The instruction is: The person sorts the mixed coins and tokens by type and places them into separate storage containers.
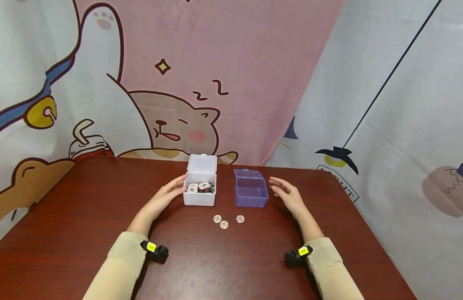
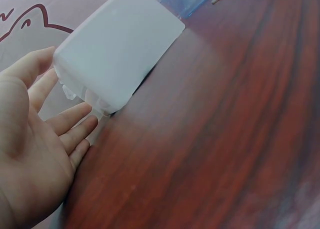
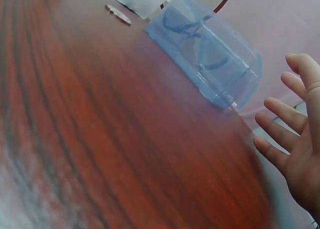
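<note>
In the head view a white plastic box (image 1: 199,199) stands with its lid tipped back, holding several small patterned pieces (image 1: 200,187) whose kind is unclear. My left hand (image 1: 166,197) is at its left side, fingers loosely spread; in the left wrist view the fingertips reach the box's edge. To the right stands a translucent purple-blue box (image 1: 252,200) with its lid up and nothing visible inside. Beside it, my right hand (image 1: 289,199) has relaxed fingers; the right wrist view shows a gap to the box (image 3: 205,54). Three coins (image 1: 224,225) lie in front of the boxes.
A dark reddish-brown wooden table (image 1: 224,266) carries everything. Behind it hangs a cartoon-printed cloth (image 1: 254,75), reaching the table's back edge. Each forearm wears a black wrist camera, one on the left (image 1: 158,253) and one on the right (image 1: 294,257).
</note>
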`<state>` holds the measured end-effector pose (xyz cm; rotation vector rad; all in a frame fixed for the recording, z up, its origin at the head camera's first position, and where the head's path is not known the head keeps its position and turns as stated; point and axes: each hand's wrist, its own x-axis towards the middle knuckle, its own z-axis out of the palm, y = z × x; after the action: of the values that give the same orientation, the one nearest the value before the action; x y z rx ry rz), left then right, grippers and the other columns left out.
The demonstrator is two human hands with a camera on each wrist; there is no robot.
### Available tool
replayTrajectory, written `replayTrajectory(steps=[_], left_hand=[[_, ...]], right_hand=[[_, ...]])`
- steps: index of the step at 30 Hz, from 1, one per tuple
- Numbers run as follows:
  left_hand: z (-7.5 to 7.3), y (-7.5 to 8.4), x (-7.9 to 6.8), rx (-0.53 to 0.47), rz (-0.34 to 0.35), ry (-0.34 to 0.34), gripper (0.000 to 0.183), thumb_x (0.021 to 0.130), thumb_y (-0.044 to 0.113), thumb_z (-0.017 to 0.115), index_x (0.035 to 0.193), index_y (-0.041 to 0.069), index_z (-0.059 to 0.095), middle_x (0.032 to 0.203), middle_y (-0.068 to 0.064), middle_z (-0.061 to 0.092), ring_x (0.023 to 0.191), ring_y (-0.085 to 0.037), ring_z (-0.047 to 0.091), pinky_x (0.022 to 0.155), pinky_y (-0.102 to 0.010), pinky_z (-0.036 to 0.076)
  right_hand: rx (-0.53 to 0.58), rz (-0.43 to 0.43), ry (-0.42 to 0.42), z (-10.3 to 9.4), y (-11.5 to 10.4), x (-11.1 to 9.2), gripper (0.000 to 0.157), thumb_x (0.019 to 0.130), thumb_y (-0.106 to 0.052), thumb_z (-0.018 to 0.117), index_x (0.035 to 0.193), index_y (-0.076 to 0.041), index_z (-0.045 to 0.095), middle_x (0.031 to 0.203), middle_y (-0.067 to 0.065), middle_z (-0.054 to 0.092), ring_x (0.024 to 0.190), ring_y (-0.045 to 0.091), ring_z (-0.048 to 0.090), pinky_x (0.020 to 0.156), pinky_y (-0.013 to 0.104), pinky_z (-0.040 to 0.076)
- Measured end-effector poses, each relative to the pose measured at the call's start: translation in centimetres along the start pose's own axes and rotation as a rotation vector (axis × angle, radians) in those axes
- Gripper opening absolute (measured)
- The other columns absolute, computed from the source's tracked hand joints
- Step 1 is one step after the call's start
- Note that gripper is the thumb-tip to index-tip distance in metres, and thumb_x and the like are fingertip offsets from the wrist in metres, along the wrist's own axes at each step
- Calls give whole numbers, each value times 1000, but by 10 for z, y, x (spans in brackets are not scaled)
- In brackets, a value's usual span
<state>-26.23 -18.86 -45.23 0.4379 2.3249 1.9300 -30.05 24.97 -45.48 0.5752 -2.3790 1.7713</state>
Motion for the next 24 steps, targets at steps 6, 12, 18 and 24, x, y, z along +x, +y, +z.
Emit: replayTrajectory(steps=[6,12,18,24], left_hand=[[0,0,0,-6,-3,6,53,99,21,52,149,15,36,146,-18,39,134,-32,31,107,-58,15],[1,1,0,-1,1,3,53,99,20,52,149,15,35,146,-18,39,134,-33,31,107,-59,15],[1,0,0,2,5,1,53,99,19,52,149,14,34,146,-19,38,134,-33,31,107,-58,16],[1,3,-1,-15,20,-13,54,100,17,50,150,12,32,146,-21,37,134,-36,31,107,-60,14]], right_hand=[[24,39,-72,1,3,0,42,97,-16,59,136,-2,50,127,21,57,117,27,54,87,24,45],[3,76,-152,-1,3,-2,44,97,-12,57,139,-4,46,131,21,54,122,31,49,92,23,39],[15,90,-219,1,-18,-5,48,98,-10,54,143,2,39,134,28,49,124,38,45,91,22,40],[-1,87,-236,3,-26,-7,48,98,-10,54,143,2,40,134,28,49,123,38,46,91,22,40]])
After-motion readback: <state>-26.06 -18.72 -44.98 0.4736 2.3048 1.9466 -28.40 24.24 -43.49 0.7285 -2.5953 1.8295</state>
